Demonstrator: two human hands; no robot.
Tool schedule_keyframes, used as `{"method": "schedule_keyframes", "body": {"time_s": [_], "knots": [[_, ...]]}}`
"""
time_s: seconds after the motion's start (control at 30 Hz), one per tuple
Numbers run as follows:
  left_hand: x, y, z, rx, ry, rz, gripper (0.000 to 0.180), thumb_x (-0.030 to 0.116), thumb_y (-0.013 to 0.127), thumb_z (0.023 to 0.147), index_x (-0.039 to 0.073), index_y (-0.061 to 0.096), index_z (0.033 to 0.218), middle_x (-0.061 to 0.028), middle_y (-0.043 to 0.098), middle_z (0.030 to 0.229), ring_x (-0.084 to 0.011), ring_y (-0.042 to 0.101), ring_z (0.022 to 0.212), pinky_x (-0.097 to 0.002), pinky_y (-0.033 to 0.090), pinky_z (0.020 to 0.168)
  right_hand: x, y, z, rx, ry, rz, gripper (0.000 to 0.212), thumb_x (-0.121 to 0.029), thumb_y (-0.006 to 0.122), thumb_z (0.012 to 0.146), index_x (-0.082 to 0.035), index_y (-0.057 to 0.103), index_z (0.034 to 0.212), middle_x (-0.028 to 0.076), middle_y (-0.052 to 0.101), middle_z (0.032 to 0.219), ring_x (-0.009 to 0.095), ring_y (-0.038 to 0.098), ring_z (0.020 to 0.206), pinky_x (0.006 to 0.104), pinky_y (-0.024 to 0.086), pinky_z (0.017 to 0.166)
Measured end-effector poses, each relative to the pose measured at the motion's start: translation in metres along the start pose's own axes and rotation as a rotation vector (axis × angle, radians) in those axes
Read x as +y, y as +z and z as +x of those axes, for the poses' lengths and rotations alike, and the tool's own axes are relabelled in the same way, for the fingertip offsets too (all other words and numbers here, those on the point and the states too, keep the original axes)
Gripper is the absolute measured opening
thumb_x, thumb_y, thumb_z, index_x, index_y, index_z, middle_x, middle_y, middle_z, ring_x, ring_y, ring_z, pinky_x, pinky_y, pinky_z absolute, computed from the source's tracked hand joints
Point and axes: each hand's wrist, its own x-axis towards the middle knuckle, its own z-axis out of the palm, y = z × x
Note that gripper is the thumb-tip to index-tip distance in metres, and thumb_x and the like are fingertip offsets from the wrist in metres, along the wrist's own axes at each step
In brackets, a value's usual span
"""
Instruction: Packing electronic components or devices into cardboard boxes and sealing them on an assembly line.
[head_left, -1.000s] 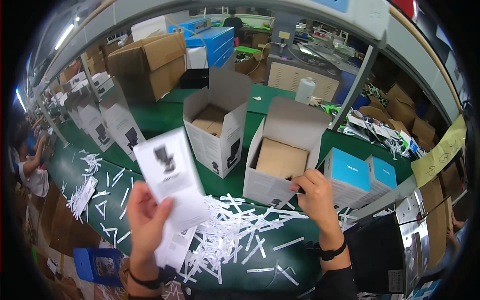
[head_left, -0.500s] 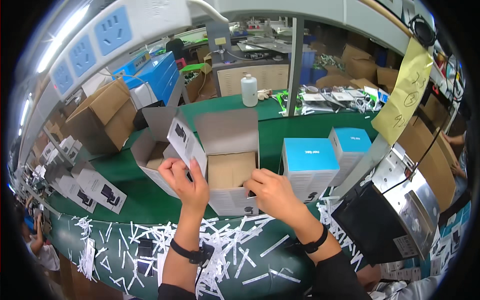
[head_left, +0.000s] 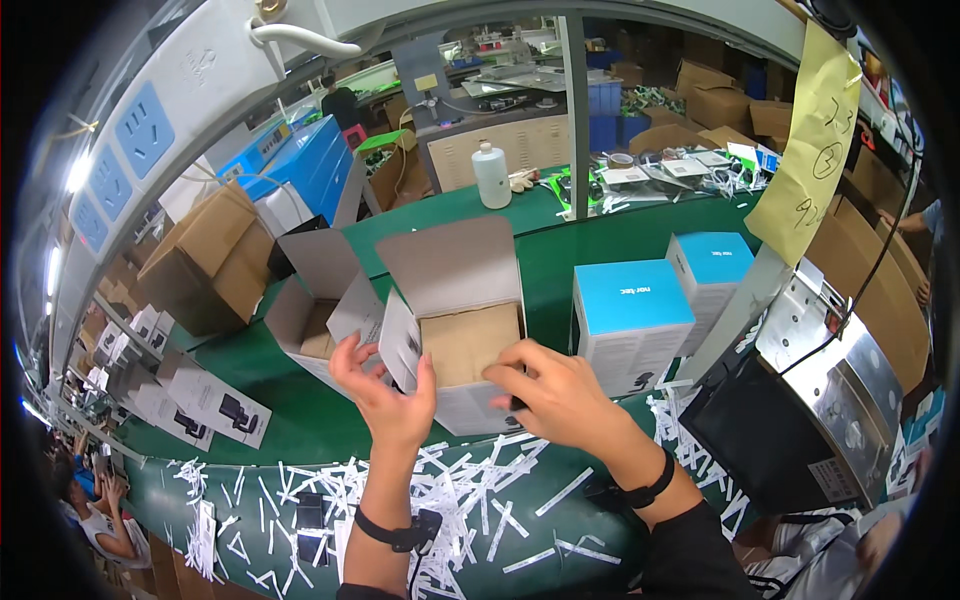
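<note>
A white box (head_left: 470, 407) stands before me, its grey-lined lid (head_left: 450, 265) raised and a brown cardboard insert (head_left: 470, 345) inside. My left hand (head_left: 388, 398) is at its left side, thumb and fingers apart, next to a printed white side panel (head_left: 398, 338). Over the front right corner is my right hand (head_left: 555, 395), fingers curled together. A small dark bit shows under those fingers, too hidden to name. Left of this box stands another open white box (head_left: 308, 320). Two closed boxes with blue tops (head_left: 632, 297) (head_left: 715, 258) stand to the right.
Paper strips (head_left: 450, 510) litter the near green table, with a dark flat object (head_left: 311, 528) among them. White printed cartons (head_left: 225, 402) lean at left near a brown carton (head_left: 210, 250). A white bottle (head_left: 491, 176) stands behind. A metal post and black-and-silver machine (head_left: 790, 420) are at right.
The printed side panel has come down from its raised position beside the lid. My left hand's fingers have spread apart; my right hand stays at the front right corner. The view has shifted slightly.
</note>
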Motion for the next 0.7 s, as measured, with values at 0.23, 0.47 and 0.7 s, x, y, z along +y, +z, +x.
{"method": "schedule_keyframes", "body": {"time_s": [0.23, 0.47, 0.7], "knots": [[0.014, -0.016, 0.008, -0.426, 0.187, 0.121, 0.069, 0.024, 0.077, 0.084, -0.002, 0.049, 0.142, -0.0227, 0.055, 0.134, -0.0397, 0.054, 0.122, -0.0473, 0.043, 0.105, 0.006, -0.004, -0.004, -0.016, 0.193, 0.103, 0.07, -0.026, 0.087, 0.076, -0.005, 0.059, 0.137, 0.013, 0.056, 0.142, 0.031, 0.071, 0.097, 0.039, 0.059, 0.079], [0.027, -0.002, -0.01, -0.699, 0.523, 0.486, 0.06, 0.032, 0.076, 0.084, 0.018, 0.06, 0.14, -0.0191, 0.06, 0.129, -0.0403, 0.053, 0.125, -0.0562, 0.036, 0.108, 0.017, -0.059, 0.02, -0.16, 0.249, -0.098, 0.041, -0.036, 0.07, 0.091, -0.004, 0.067, 0.116, 0.019, 0.07, 0.111, 0.038, 0.07, 0.092, 0.0469, 0.056, 0.076], [0.041, 0.007, -0.028, -0.599, 0.459, 0.469, 0.051, 0.026, 0.075, 0.082, 0.01, 0.066, 0.13, -0.0241, 0.061, 0.127, -0.0347, 0.058, 0.111, -0.0526, 0.04, 0.1, 0.035, -0.045, 0.055, -0.252, 0.537, -0.571, 0.023, -0.026, 0.063, 0.093, -0.005, 0.068, 0.085, 0.02, 0.068, 0.073, 0.044, 0.066, 0.072, 0.0528, 0.051, 0.065]]}}
